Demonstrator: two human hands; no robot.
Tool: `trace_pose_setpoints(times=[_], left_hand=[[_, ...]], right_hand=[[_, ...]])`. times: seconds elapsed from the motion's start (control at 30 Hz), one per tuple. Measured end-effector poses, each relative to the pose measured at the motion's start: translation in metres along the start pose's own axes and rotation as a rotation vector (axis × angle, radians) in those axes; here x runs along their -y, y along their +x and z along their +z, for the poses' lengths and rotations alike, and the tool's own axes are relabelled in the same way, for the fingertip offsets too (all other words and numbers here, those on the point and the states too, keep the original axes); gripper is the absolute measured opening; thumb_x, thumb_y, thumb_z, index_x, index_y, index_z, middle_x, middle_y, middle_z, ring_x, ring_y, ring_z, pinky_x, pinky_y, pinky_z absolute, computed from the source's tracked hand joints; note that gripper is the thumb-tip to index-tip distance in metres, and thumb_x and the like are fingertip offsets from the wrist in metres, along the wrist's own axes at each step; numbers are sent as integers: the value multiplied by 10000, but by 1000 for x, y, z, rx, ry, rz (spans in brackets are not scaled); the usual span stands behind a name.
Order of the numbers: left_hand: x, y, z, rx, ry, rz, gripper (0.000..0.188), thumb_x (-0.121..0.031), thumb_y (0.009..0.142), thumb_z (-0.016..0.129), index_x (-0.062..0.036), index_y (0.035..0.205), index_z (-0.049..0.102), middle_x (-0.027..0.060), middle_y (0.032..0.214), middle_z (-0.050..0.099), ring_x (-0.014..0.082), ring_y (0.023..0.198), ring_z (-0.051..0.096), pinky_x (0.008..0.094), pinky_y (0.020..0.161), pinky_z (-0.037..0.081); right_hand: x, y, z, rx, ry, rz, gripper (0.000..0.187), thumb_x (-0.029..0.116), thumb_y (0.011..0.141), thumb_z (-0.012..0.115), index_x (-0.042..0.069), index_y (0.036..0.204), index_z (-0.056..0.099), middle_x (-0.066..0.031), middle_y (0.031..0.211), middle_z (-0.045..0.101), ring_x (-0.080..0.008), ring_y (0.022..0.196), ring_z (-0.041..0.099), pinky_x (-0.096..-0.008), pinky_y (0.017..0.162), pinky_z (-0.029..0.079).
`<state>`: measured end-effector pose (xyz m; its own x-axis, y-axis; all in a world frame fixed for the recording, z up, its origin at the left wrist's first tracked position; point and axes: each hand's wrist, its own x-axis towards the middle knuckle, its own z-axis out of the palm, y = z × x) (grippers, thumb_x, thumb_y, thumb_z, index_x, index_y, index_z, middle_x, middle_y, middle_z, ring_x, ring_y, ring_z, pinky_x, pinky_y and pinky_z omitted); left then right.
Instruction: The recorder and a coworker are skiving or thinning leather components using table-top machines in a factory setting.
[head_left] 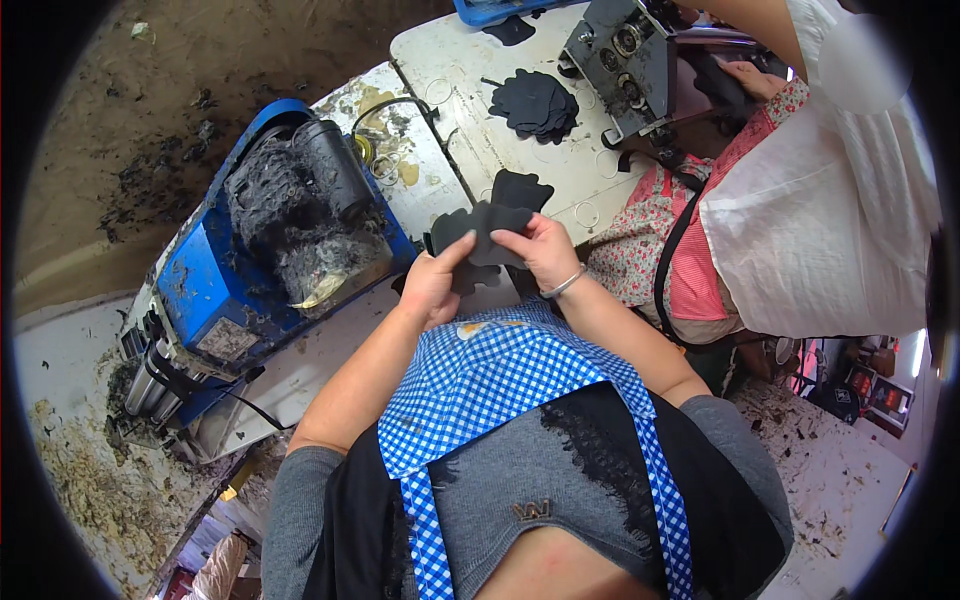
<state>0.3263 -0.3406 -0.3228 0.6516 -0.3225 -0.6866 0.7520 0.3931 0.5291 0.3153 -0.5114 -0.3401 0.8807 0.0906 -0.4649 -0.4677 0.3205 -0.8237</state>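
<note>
Between my two hands is a thin, flat black piece with a scalloped edge (480,228); its material I cannot make out for certain. My left hand (432,283) pinches its left side, thumb on top. My right hand (548,256), with a silver bangle at the wrist, grips the right side, thumb also on top. Just beyond the held piece lies another dark piece (522,188), partly hidden behind it. More black shows under the held piece, but I cannot tell whether it is separate. Farther off on the white table (465,75) is a stack of similar black pieces (535,105).
At left stands a blue machine (210,275) heaped with grey-black fluff (290,205) beside a dark roller. Another dark machine (625,60) sits at the far right. A co-worker's hand (752,80) is near it. A blue tray (500,8) edges into view at the top.
</note>
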Motion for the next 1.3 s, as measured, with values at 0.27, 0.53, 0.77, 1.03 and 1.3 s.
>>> trace_pose_setpoints(times=[0.27, 0.53, 0.77, 1.03, 1.3], left_hand=[[12, 4, -7, -6, 54, 198, 276, -61, 835, 622, 25, 1089, 557, 116, 1018, 624, 213, 886, 628, 352, 785, 519], [-9, -5, -6, -9, -89, 114, 278, -7, 790, 655, 8, 1058, 582, 114, 984, 633, 216, 855, 631, 323, 766, 526], [-4, -3, 4, 6, -59, 91, 289, -12, 786, 660, 7, 1064, 580, 112, 989, 633, 211, 856, 633, 337, 751, 529], [8, 2, -8, 3, 10, 187, 281, -12, 772, 678, 0, 1036, 582, 108, 970, 635, 194, 840, 632, 323, 732, 529], [8, 2, -9, 32, 2, 281, 287, -63, 816, 652, 7, 1080, 567, 99, 973, 635, 180, 829, 631, 304, 707, 533]], right_hand=[[10, -15, -5, 187, 66, 81, 225, -7, 797, 642, -22, 1017, 599, -60, 912, 649, -114, 805, 612, -230, 723, 489], [26, -13, -14, 3, 278, -43, 582, -96, 759, 625, -21, 1267, 351, -157, 978, 626, -204, 846, 637, -290, 761, 530], [5, -6, -12, 42, 44, 168, 299, 3, 780, 658, -21, 1064, 568, -95, 993, 636, -145, 881, 613, -252, 770, 496], [27, -28, -1, 250, 20, 74, 365, 2, 783, 658, -37, 1126, 539, -72, 1042, 612, -118, 887, 595, -250, 806, 475], [8, -8, 6, 89, 200, 120, 224, -5, 758, 680, -23, 963, 591, -86, 929, 643, -142, 813, 614, -277, 734, 507]])
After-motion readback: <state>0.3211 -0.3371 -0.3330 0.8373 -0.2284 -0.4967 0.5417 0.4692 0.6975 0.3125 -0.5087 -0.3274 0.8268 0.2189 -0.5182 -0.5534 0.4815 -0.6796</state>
